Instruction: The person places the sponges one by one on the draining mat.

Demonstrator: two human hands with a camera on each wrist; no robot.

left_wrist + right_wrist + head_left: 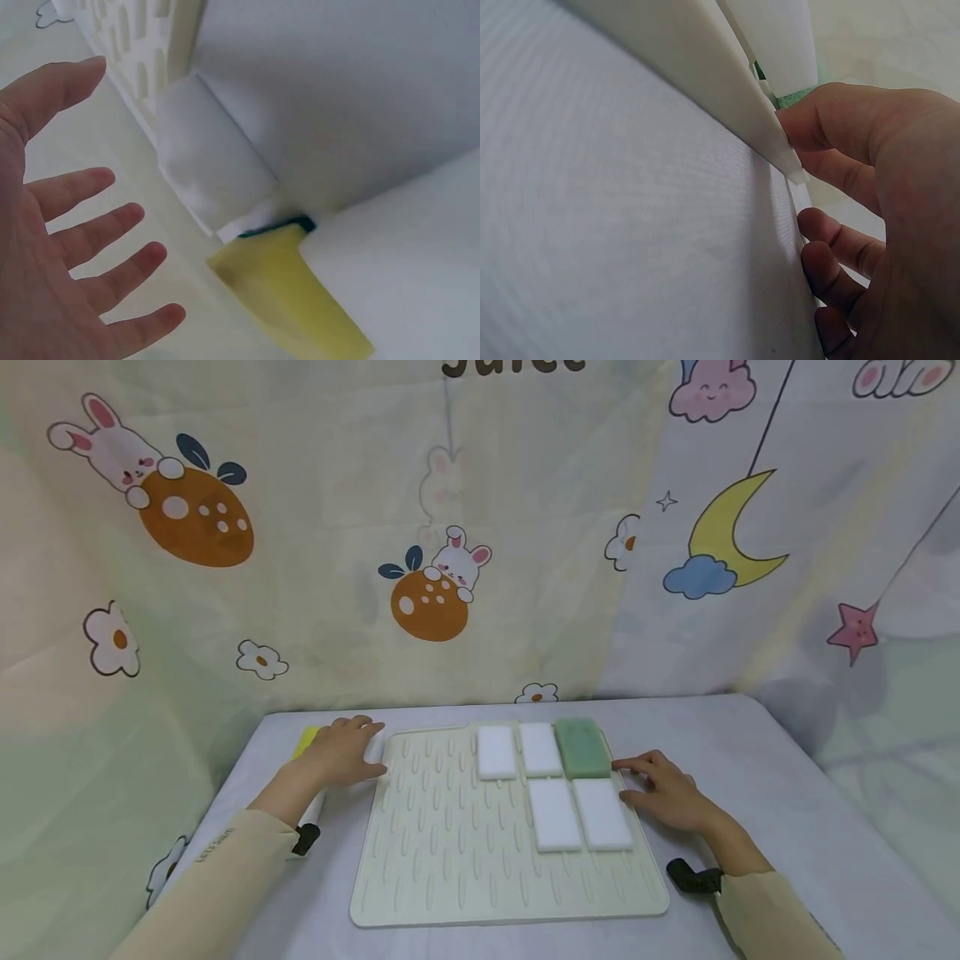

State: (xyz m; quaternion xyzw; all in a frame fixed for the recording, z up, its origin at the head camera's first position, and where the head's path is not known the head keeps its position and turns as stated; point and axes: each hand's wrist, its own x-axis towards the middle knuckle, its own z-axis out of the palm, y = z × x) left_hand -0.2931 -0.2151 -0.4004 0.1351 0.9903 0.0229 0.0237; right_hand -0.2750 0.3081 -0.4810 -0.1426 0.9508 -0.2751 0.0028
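A cream mat [442, 893] with rows of raised ridges lies on the table. Several white sponge blocks [553, 814] and one green block [582, 749] sit on its right half. At the mat's left edge is my left hand [341, 752], fingers spread and holding nothing. Beside that hand lie a yellow sponge [300, 292] with a dark green layer and a white block [214, 150]. My right hand [663, 792] is at the mat's right edge by the green block. Its thumb [806, 127] touches the mat's rim, with the other fingers loosely bent.
A white cloth covers the table [750, 760]. Behind it hangs a printed curtain [322, 568] with rabbits, flowers and a moon. Under the left forearm, a white object [313, 808] shows in part. Another large white surface [412, 262] adjoins the yellow sponge.
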